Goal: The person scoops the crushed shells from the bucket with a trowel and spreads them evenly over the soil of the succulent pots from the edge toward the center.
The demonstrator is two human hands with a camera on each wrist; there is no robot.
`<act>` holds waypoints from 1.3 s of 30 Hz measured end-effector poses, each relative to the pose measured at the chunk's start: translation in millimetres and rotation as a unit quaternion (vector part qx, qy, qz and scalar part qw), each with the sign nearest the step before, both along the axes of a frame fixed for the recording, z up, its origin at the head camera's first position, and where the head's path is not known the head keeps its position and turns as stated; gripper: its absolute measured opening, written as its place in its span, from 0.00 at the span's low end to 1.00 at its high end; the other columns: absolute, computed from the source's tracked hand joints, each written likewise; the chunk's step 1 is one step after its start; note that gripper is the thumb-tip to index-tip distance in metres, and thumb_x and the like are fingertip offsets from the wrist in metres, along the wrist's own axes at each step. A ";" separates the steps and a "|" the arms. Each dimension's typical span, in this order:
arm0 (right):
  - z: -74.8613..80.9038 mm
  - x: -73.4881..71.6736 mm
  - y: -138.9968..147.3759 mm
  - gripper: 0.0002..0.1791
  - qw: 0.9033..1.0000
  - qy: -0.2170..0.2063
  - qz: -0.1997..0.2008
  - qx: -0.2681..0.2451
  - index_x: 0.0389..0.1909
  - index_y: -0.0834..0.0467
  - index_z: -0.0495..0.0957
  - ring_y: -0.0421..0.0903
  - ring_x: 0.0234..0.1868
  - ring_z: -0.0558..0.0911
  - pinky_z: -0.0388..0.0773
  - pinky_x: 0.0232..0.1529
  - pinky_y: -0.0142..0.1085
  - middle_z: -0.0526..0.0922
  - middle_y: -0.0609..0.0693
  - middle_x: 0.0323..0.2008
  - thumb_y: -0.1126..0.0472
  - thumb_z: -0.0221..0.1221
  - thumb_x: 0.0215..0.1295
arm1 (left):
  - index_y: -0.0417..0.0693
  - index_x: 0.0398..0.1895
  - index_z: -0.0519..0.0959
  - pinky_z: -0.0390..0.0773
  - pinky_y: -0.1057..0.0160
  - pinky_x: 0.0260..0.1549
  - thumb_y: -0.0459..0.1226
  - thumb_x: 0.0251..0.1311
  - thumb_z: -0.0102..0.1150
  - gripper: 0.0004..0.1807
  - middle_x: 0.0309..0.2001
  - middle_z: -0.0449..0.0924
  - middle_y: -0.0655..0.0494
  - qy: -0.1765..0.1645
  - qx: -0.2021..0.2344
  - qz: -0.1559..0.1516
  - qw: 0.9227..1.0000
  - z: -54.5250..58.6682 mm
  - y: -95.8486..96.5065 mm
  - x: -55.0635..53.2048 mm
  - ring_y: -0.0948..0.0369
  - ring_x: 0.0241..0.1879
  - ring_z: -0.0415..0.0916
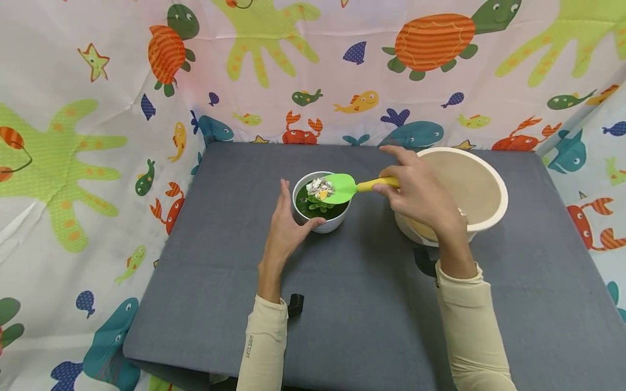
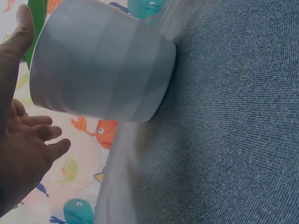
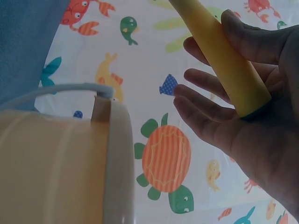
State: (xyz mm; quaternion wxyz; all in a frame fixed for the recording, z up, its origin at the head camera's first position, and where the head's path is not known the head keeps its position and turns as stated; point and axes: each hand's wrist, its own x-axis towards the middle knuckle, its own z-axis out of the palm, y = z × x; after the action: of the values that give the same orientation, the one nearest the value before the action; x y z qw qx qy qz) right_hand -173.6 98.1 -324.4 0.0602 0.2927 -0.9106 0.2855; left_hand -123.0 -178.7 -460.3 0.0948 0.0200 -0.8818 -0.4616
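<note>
Head view: right hand grips a lime-green, yellow-handled scoop over a round white plant pot, left hand open at its side, apparently pouring pale fragments, which calls for careful tilting.

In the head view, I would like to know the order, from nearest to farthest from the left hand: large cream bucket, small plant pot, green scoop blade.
1. Small plant pot: immediately right of the left hand, by its thumb.
2. Green scoop blade: over the pot's right side.
3. Large cream bucket: farthest right, beyond the yellow handle.
</note>
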 end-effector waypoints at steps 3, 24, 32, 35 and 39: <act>-1.2 -0.8 -5.0 0.12 1.000 -0.002 0.004 0.008 0.41 0.69 0.89 0.64 0.73 0.70 0.71 0.70 0.62 0.72 0.63 0.73 0.61 0.67 0.68 | 0.57 0.86 0.33 0.59 0.44 0.81 0.59 0.50 0.80 0.74 0.87 0.45 0.54 -0.016 0.006 0.000 1.000 -2.1 -0.1 -0.5 0.54 0.85 0.48; 5.1 -1.9 -46.5 0.12 0.996 0.005 0.029 0.080 0.38 0.71 0.88 0.66 0.77 0.65 0.64 0.77 0.62 0.67 0.66 0.76 0.62 0.67 0.67 | 0.59 0.87 0.42 0.66 0.43 0.77 0.61 0.41 0.83 0.75 0.83 0.56 0.50 -0.056 0.039 0.010 0.998 -4.6 0.1 3.1 0.51 0.81 0.60; 16.3 -2.1 -62.8 0.13 0.987 0.058 0.044 0.141 0.32 0.70 0.87 0.69 0.74 0.67 0.68 0.74 0.64 0.68 0.69 0.74 0.61 0.66 0.67 | 0.62 0.87 0.42 0.67 0.42 0.76 0.63 0.42 0.82 0.74 0.83 0.58 0.49 -0.054 0.043 0.016 0.997 -6.9 0.0 2.4 0.51 0.81 0.60; 18.8 -0.2 -67.1 0.13 0.984 0.081 0.044 0.154 0.30 0.70 0.87 0.69 0.72 0.68 0.71 0.71 0.64 0.69 0.70 0.72 0.61 0.68 0.66 | 0.62 0.87 0.42 0.66 0.42 0.76 0.63 0.43 0.82 0.73 0.83 0.56 0.50 -0.054 0.046 0.014 0.997 -6.0 -0.1 2.0 0.52 0.81 0.59; 20.5 2.5 -71.4 0.15 0.981 0.102 0.038 0.163 0.30 0.70 0.87 0.70 0.71 0.70 0.72 0.69 0.64 0.70 0.70 0.70 0.60 0.70 0.65 | 0.62 0.87 0.42 0.65 0.42 0.77 0.63 0.44 0.81 0.73 0.84 0.53 0.52 -0.054 0.049 0.009 0.997 -5.2 0.1 1.7 0.52 0.82 0.57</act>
State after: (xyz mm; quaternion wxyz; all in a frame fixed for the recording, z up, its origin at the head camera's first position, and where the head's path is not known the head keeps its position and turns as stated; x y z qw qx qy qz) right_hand -171.1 26.8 -304.0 0.0940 0.3604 -0.9222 0.1042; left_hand -121.3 -178.6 -465.5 0.0499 0.0571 -0.8617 -0.5017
